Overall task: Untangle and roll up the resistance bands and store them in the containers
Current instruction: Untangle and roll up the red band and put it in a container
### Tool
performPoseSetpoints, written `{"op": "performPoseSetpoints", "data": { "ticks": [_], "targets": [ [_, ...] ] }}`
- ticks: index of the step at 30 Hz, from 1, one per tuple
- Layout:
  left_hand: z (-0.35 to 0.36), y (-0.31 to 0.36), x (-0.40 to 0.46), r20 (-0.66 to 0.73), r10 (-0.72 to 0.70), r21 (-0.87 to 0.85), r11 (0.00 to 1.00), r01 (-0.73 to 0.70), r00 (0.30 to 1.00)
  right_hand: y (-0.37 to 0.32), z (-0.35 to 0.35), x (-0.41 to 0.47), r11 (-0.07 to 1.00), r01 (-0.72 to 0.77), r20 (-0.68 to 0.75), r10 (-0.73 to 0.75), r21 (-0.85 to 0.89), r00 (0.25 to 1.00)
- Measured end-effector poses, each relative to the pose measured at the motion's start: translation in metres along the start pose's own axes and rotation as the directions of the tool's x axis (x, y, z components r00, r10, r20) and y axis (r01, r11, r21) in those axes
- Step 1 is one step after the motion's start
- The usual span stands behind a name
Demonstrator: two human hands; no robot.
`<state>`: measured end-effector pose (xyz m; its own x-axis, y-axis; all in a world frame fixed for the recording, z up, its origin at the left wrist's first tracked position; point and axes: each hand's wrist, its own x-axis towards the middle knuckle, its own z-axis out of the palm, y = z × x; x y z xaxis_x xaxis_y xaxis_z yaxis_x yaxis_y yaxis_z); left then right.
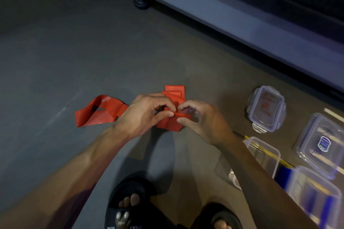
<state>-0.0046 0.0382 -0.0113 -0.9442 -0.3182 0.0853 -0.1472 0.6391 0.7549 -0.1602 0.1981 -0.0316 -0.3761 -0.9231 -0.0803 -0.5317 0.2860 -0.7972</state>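
While black sandals (130, 202) stood planted at the bottom of the view, a person crouched over a gym floor (55, 52) and worked on a red resistance band (104, 111). To the person's right, clear plastic containers (314, 193) waited beside the forearm, one showing blue inside, with two lids (266, 108) lying flat farther out. Both hands met above the floor: the left hand (145, 115) pinched the band between thumb and curled fingers (171, 107), and the right hand (202, 121) pinched the same bunched section from the other side, its fingers narrow around the folded rubber. One loose loop of the band trailed left along the floor; folded layers poked out beyond the knuckles. Judging by the creased, uneven folds, the step in hand looked like untangling or the start of a roll, with storage not yet reached. Next would likely call for flattening the strip and winding it tightly enough to fit a container. Beyond, a grey treadmill frame (242, 29) marked "Strong Fitness" crossed the top.
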Motion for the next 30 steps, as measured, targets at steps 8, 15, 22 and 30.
{"op": "performPoseSetpoints", "data": {
  "ticks": [8, 15, 22, 30],
  "targets": [
    [-0.012, 0.021, -0.016, -0.029, 0.013, 0.036, 0.999, -0.012, 1.000, -0.023, -0.008, -0.029, 1.000, 0.019, -0.158, -0.020, -0.011, 0.987],
    [-0.019, 0.028, -0.019, -0.014, -0.048, 0.041, 0.998, 0.049, 0.999, -0.039, -0.024, -0.032, 1.000, 0.021, -0.155, -0.019, 0.011, 0.988],
    [-0.040, 0.043, -0.015, 0.000, -0.040, 0.064, 0.997, 0.040, 0.999, -0.050, -0.043, -0.032, 0.994, 0.009, -0.065, -0.002, 0.111, 0.998],
    [-0.055, 0.060, -0.013, 0.068, -0.128, -0.171, 0.976, 0.138, 0.989, -0.062, -0.060, -0.037, 0.946, -0.113, 0.025, 0.110, 0.304, 0.994]
  ]
}}
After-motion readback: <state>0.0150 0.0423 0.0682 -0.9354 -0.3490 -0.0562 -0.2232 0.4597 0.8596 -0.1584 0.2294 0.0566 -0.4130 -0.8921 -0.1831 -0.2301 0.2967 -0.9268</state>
